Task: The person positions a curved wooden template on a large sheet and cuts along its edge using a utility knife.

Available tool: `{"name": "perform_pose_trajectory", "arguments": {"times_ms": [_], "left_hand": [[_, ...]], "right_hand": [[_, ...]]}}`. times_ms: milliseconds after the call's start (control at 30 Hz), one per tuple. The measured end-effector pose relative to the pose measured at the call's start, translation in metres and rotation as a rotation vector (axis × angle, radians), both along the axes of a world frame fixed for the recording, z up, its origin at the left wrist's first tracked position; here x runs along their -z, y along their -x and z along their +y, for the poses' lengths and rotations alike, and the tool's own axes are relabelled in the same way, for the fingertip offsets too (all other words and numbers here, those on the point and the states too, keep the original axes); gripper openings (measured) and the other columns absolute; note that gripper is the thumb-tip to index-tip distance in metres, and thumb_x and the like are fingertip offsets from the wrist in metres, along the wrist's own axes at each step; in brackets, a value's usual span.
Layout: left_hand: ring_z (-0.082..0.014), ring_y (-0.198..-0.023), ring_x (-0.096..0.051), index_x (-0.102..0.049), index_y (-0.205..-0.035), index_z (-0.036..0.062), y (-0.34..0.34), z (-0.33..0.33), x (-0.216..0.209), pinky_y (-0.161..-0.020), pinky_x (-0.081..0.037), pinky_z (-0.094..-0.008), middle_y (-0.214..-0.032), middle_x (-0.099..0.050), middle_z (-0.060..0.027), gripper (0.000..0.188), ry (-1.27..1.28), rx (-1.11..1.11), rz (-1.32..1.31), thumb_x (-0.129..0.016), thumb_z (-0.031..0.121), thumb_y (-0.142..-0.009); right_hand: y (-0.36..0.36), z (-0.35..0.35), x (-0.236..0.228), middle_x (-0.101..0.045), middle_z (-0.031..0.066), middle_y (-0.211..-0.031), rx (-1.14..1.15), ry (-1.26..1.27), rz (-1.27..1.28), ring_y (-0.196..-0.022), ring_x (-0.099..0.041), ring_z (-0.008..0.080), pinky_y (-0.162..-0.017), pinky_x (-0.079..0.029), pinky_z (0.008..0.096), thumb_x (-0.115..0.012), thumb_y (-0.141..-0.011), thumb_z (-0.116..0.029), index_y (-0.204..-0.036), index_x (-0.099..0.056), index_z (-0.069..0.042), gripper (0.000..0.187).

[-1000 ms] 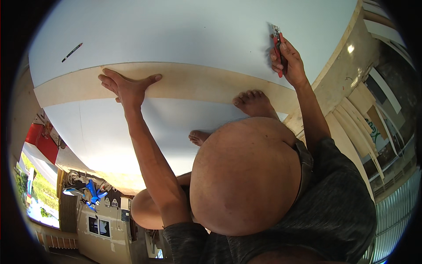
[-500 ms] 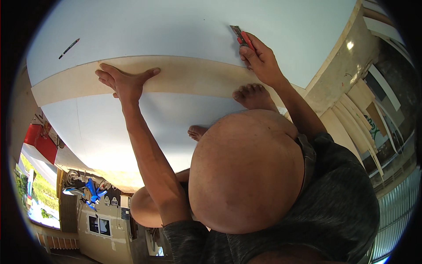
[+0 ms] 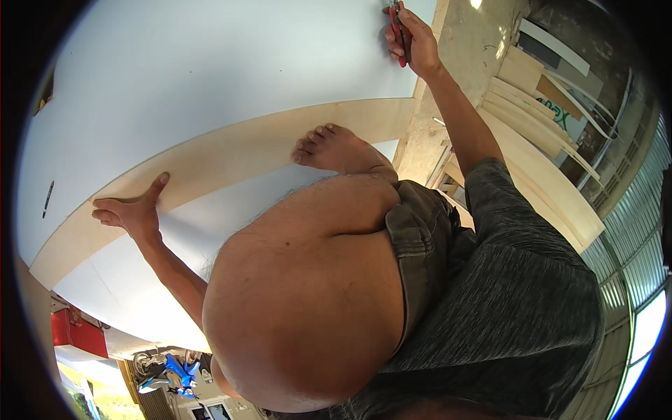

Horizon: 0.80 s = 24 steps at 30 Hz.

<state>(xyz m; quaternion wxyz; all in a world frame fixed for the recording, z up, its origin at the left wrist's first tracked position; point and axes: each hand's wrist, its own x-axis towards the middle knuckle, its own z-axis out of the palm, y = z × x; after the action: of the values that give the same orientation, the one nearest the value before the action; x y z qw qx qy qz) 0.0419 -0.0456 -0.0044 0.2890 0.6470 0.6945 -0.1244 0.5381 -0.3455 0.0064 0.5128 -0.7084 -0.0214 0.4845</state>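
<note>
A long plywood strip lies across a large pale blue-white sheet. My left hand presses on the strip toward its left end, thumb and fingers spread. At the top right, over the sheet near its right edge, my right hand grips a red and black utility knife. The knife's tip is at the picture's top rim and hard to make out. My bare foot rests on the strip between the two hands. Left of the strip lies a dark pencil or pen on the sheet.
Beyond the sheet's right edge, several cut boards lean and lie on a concrete floor. My bent knee fills the lower middle. At the lower left stand a red box-like object and a blue motorbike.
My right hand has moved the knife up and right, away from the strip toward the sheet's right edge. My view has shifted, and the left hand stays spread on the strip.
</note>
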Motion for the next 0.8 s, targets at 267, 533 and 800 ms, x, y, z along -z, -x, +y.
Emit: {"name": "perform_pose_trajectory", "arguments": {"times_ms": [267, 533, 800], "left_hand": [[-0.0437, -0.163, 0.013, 0.009, -0.167, -0.0026, -0.006, -0.007, -0.004, -0.126, -0.012, -0.0725, -0.174, 0.012, -0.0294, 0.175, 0.011, -0.016, 0.047, -0.105, 0.055, -0.047], [-0.0427, -0.163, 0.011, 0.009, -0.167, -0.0013, -0.012, -0.004, -0.020, -0.118, -0.017, -0.0811, -0.175, 0.011, -0.0283, 0.182, 0.026, -0.064, 0.013, -0.107, 0.057, -0.039], [-0.0413, -0.164, 0.010, 0.008, -0.166, -0.0024, -0.008, -0.008, -0.020, -0.119, -0.018, -0.0789, -0.175, 0.011, -0.0273, 0.177, 0.013, -0.055, 0.009, -0.105, 0.057, -0.044]], "right_hand": [[0.044, 0.024, -0.007, -0.065, 0.0054, -0.092, -0.058, 0.033, -0.166, -0.063, -0.052, 0.0111, -0.057, -0.046, 0.0285, -0.051, -0.111, -0.029, -0.143, -0.054, -0.002, 0.042], [0.221, 0.134, -0.017, -0.074, 0.0222, -0.114, -0.948, -0.178, -0.365, -0.097, -0.072, 0.0421, -0.084, -0.056, 0.0465, -0.061, -0.106, -0.015, -0.144, -0.052, -0.011, 0.039], [0.243, 0.173, -0.026, -0.075, 0.0220, -0.103, -1.143, -0.054, -0.244, -0.091, -0.071, 0.0422, -0.078, -0.054, 0.0520, -0.059, -0.108, -0.023, -0.135, -0.053, -0.008, 0.032]]}}
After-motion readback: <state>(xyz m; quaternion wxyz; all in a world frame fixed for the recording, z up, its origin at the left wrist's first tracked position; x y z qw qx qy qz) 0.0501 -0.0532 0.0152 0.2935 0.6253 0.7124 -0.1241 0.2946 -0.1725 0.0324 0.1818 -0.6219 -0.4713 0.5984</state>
